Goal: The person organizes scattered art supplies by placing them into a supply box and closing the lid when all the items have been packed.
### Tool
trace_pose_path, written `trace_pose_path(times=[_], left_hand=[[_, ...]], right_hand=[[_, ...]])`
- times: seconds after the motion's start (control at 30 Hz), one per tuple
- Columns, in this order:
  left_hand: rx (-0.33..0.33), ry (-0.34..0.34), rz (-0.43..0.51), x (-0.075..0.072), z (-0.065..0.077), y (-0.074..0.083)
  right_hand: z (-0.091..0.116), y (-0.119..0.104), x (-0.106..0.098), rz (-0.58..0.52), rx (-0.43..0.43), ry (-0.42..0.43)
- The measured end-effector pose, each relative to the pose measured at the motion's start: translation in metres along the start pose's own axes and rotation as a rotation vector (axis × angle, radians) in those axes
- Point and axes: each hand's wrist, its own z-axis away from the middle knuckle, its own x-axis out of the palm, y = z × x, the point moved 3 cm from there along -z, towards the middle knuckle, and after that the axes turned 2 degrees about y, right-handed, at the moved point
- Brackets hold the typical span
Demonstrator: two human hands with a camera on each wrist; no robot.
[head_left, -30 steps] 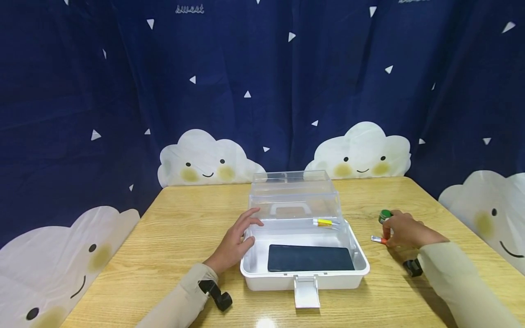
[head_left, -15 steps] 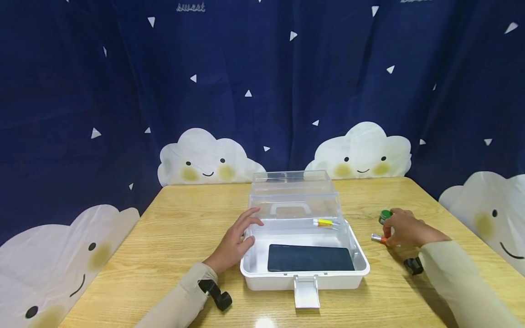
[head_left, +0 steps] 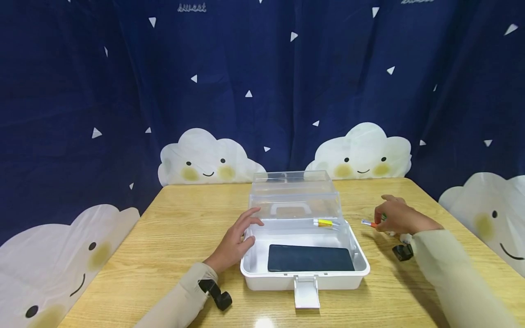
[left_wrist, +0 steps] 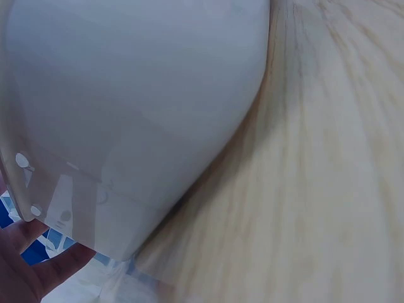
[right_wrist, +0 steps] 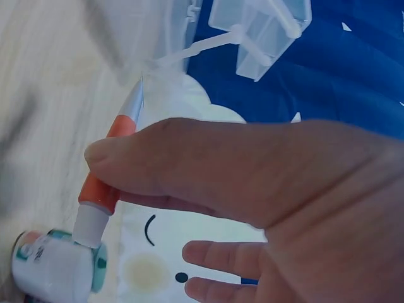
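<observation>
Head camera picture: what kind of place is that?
Probably an indoor corner set up for filming: a dark blue curtain with smiling clouds hangs behind a wooden table, and a black camera sits on each wrist.

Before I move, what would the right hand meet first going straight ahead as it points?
Probably the open clear lid, at its right side; the orange pen in the right hand would lead. Depth is unclear, so the white box might come first.
</observation>
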Motion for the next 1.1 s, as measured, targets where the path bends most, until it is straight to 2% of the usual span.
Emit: trace_pose_path(times=[0.1, 0.33, 0.6, 0.9, 1.1], left_hand=[[-0.010, 0.000, -0.003, 0.000, 0.000, -0.001], [0.012, 0.003, 0.005, 0.000, 0.001, 0.000], [-0.005, -0.003, 0.005, 0.000, 0.001, -0.002], [-0.003, -0.002, 0.024, 0.000, 0.001, -0.001], [0.001, -0.001, 0.010, -0.001, 0.000, -0.001]], right_hand=[[-0.004, -0.005, -0.003, -0.014, 0.002, -0.005], [-0.012, -0.014, -0.010, -0.048, 0.024, -0.004], [-0.020, -0.021, -0.024, -0.087, 0.042, 0.007], [-0.025, -0.025, -0.033, -0.172, 0.081, 0.008], [-0.027, -0.028, -0.037, -0.188, 0.081, 0.024]])
